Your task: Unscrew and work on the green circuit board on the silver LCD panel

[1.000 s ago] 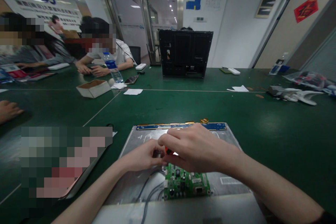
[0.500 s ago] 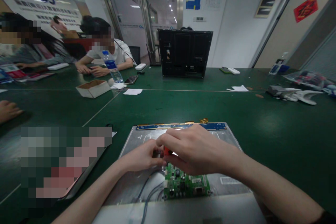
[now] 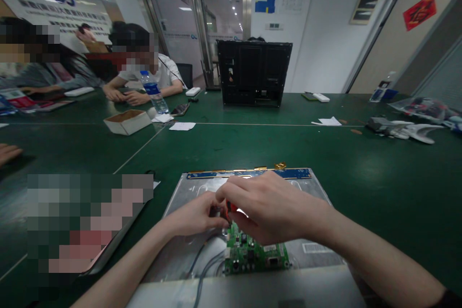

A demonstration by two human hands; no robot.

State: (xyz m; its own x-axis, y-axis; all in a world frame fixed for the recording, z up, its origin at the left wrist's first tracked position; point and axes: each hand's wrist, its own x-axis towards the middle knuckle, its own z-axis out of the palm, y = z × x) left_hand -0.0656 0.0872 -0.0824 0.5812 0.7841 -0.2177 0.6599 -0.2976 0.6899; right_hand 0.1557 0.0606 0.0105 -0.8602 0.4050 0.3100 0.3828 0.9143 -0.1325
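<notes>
My right hand [image 3: 265, 204] is bent over the upper left part of a green circuit board [image 3: 252, 256]. Its fingers are closed around a red-orange handle [image 3: 230, 209], apparently a screwdriver, most of it hidden by the hand. Close against it, my left hand [image 3: 202, 214] has thumb and fingers curled together at the board's left edge; what they pinch is hidden. The board lies on the silvery back of a flat display panel [image 3: 317, 233]. Grey-blue cables [image 3: 206, 269] run down from the board's left side. A blue strip board [image 3: 249, 173] lines the panel's far edge.
A black monitor housing [image 3: 255, 73] stands across the green table [image 3: 288, 144]. To the left are an open box [image 3: 128, 122], a water bottle [image 3: 155, 92] and a pixelated dark-edged device [image 3: 104, 231]. Co-workers sit at the left; one hand [image 3: 9, 154] rests nearby. Grey-white parts [image 3: 400, 129] lie right.
My right hand has turned slightly around the red-orange handle, while my left hand keeps its place. The co-worker's hand at the left edge has drawn back a little.
</notes>
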